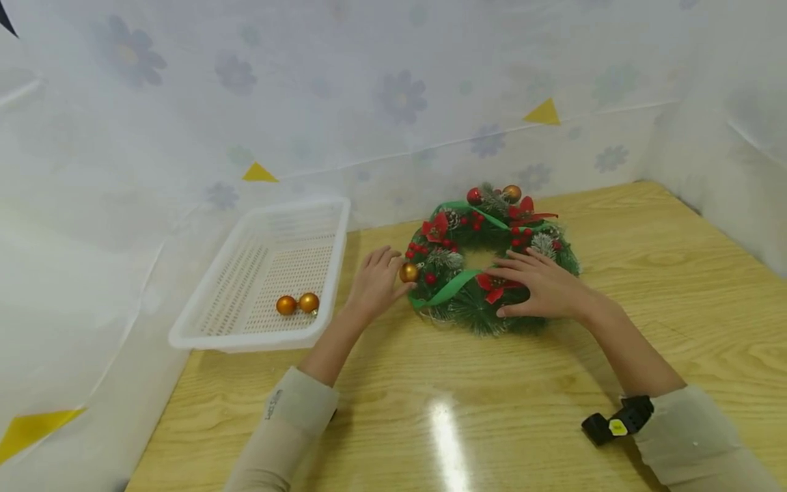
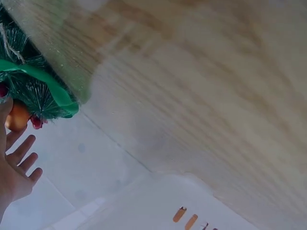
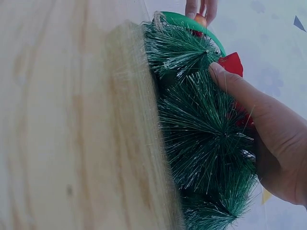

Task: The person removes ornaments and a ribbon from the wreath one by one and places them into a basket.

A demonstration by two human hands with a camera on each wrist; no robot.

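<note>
A green wreath (image 1: 473,318) with red flowers, red berries, pinecones and a green ribbon lies on the wooden table. At its left edge is a gold ball ornament (image 1: 408,272). My left hand (image 1: 376,283) is beside that ball, thumb and index finger near its two sides, the other fingers spread; firm contact cannot be made out. Over the front right of the wreath, my right hand (image 1: 541,283) rests with its fingers extended by a red flower (image 1: 494,292). The right wrist view shows its thumb (image 3: 230,81) against the green needles.
To the left stands a white plastic basket (image 1: 178,335) holding two gold balls (image 1: 298,303). Another gold ball (image 1: 512,194) and a red ball (image 1: 474,196) sit at the wreath's back. Pale flowered sheeting (image 1: 369,89) surrounds the table (image 1: 393,424) behind and at the sides.
</note>
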